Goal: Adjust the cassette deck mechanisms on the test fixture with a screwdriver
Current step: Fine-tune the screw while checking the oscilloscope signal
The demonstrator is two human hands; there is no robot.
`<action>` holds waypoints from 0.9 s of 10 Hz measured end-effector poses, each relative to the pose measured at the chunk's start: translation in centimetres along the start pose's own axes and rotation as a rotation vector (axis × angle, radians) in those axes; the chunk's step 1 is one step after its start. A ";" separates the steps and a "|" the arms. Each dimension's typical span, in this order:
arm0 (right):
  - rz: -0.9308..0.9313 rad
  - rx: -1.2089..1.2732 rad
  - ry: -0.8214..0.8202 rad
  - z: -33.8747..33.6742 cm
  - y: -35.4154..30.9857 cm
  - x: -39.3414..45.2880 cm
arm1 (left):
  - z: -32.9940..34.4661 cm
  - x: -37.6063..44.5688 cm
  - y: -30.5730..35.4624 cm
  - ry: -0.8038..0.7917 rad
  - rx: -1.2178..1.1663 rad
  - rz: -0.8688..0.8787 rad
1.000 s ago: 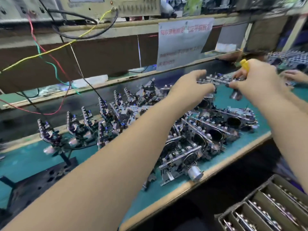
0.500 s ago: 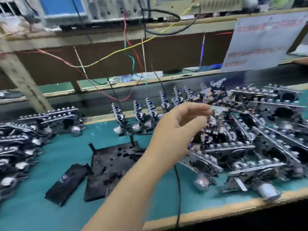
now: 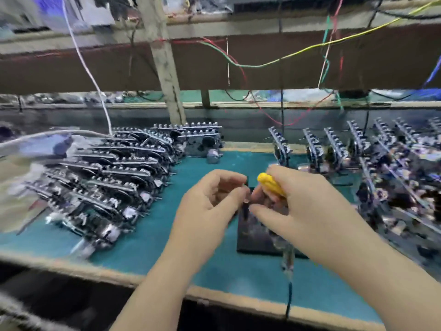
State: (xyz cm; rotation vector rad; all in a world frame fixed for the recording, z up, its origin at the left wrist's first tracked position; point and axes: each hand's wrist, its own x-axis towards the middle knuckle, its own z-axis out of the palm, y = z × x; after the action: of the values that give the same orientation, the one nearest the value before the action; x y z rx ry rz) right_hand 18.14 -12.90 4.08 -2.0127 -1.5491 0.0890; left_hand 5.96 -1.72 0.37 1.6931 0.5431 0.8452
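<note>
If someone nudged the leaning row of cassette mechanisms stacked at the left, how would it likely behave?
The leaning row of mechanisms would probably slide or topple together, since each overlaps the next. Protruding metal tabs look apt to snag. The round motor cans might let loose units roll.

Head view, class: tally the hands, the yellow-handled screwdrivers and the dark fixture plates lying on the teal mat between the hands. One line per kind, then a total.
Hands: 2, the left hand and the right hand
Yellow-handled screwdriver: 1
Dark fixture plate: 1
Total: 4
</note>
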 end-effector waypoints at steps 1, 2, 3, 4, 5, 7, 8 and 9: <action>-0.034 0.080 -0.014 2.0 -2.1 1.6 | -4.3 -1.0 -0.9 0.168 0.177 0.068; -0.036 0.188 -0.072 5.3 -4.7 2.0 | -9.4 -3.4 -1.4 0.362 0.418 0.178; -0.096 0.329 -0.143 9.0 -8.4 2.0 | -16.4 -5.3 -2.8 0.521 0.754 0.182; -0.215 0.395 -0.131 12.6 -11.7 2.9 | -24.3 -5.4 -5.3 0.525 0.937 0.007; -0.306 0.441 -0.117 15.3 -14.4 4.5 | -29.5 -4.8 -7.9 0.348 1.224 -0.141; -0.378 0.291 -0.105 20.4 -15.6 5.9 | -30.0 -4.3 -10.6 0.330 0.937 -0.093; -0.334 0.330 -0.057 21.2 -15.4 6.6 | -29.4 -4.0 -10.5 0.301 0.893 -0.016; -0.294 0.397 -0.007 21.1 -15.5 6.8 | -28.6 -4.0 -9.3 0.227 0.901 0.071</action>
State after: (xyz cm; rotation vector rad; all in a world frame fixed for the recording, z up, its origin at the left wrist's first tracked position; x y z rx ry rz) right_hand -1.32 4.10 -3.75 -1.4690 -1.6636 0.2649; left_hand -17.88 15.93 -5.83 2.4446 1.1421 0.9136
